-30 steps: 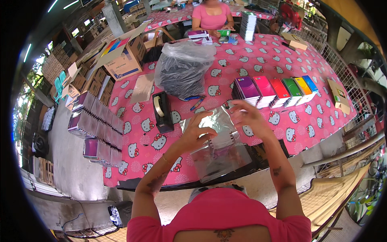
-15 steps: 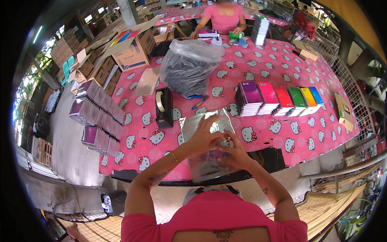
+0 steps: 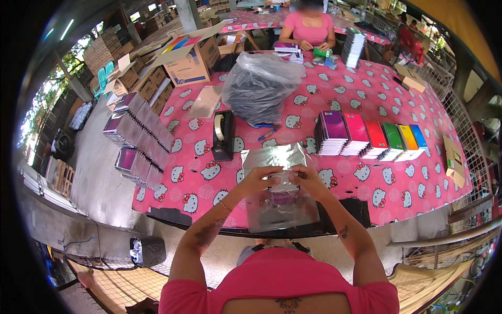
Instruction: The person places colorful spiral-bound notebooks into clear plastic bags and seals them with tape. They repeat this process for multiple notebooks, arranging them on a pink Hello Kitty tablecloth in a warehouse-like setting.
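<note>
My left hand [image 3: 260,180] and my right hand [image 3: 309,182] face each other at the near part of the table, fingertips pinched on clear plastic film [image 3: 285,187]. Beneath the film a small purple-covered item [image 3: 283,199] shows through, probably a notebook; glare blurs its edges. A shiny clear plastic sheet [image 3: 269,156] lies flat just beyond my fingers, and more clear plastic [image 3: 261,217] spreads toward the table's near edge. Left of my hands stands a black tape dispenser [image 3: 224,137] with a roll of tape.
Rows of coloured spiral notebooks [image 3: 345,136] stand to the right, and taller notebook stacks [image 3: 137,138] at the left edge. A big plastic bag of dark material [image 3: 259,86], pens [image 3: 267,131] and a carton [image 3: 191,63] lie beyond. A person [image 3: 308,31] sits opposite.
My left hand has drawn back from the far plastic sheet to beside my right hand. Both now pinch the film symmetrically. The view has shifted slightly.
</note>
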The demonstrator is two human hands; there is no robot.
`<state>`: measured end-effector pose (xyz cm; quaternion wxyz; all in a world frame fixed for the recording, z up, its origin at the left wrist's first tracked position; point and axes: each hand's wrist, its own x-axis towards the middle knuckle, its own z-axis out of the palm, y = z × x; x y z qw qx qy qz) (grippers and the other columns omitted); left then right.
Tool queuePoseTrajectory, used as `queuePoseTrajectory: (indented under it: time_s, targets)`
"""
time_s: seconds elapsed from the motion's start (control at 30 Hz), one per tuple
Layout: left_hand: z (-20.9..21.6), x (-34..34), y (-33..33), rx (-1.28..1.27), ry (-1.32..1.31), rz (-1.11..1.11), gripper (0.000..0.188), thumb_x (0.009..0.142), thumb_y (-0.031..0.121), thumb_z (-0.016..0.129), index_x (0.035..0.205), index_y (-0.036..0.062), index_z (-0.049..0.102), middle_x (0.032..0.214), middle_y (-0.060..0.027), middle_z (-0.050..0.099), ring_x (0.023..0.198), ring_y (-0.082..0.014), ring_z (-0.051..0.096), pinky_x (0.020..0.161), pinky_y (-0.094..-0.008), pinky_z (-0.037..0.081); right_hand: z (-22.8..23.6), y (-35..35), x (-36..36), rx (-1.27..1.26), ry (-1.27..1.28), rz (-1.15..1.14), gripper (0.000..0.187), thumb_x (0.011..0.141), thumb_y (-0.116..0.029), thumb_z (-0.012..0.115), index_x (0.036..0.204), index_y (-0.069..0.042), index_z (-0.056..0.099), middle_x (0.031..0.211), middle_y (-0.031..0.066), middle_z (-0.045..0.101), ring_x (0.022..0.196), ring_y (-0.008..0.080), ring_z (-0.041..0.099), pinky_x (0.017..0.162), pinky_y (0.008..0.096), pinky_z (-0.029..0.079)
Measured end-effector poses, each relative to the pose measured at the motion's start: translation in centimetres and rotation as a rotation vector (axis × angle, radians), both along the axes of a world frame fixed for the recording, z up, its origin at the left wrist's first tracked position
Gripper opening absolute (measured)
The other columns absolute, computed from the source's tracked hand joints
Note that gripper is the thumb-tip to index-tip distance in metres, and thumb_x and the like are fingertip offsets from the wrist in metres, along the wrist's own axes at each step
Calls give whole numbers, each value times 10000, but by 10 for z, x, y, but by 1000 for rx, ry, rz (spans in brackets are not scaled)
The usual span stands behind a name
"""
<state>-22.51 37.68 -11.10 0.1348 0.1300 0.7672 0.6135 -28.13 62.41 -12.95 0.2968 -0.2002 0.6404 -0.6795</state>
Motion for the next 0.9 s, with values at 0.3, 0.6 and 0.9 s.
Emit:
queuePoseTrajectory:
  time_s: [0.3,0.6,0.9]
  targets:
    - [56,42,11,-639,650,-68,474,894,257,692,1343,136,603,1450,-81,522,1424,-279,387,1187,-507,217,50,14,48,271,948,-27,500,797,-125,764,1270,-94,604,1312,92,590,1252,311,534,1038,426,419]
    - [41,29,20,-499,685,24,260,814,157,721,1067,108,693,961,-77,673,891,-250,633,737,-410,508,29,-1,54,147,1015,-224,383,795,-6,713,1154,-68,596,1012,106,653,1024,304,608,852,416,489]
    - [37,1,32,-611,584,257,300,784,150,736,1043,38,633,946,-147,672,806,-299,651,729,-405,526,58,-18,48,333,763,-396,478,828,-108,743,1240,-56,505,1145,121,568,1047,255,579,906,371,472]
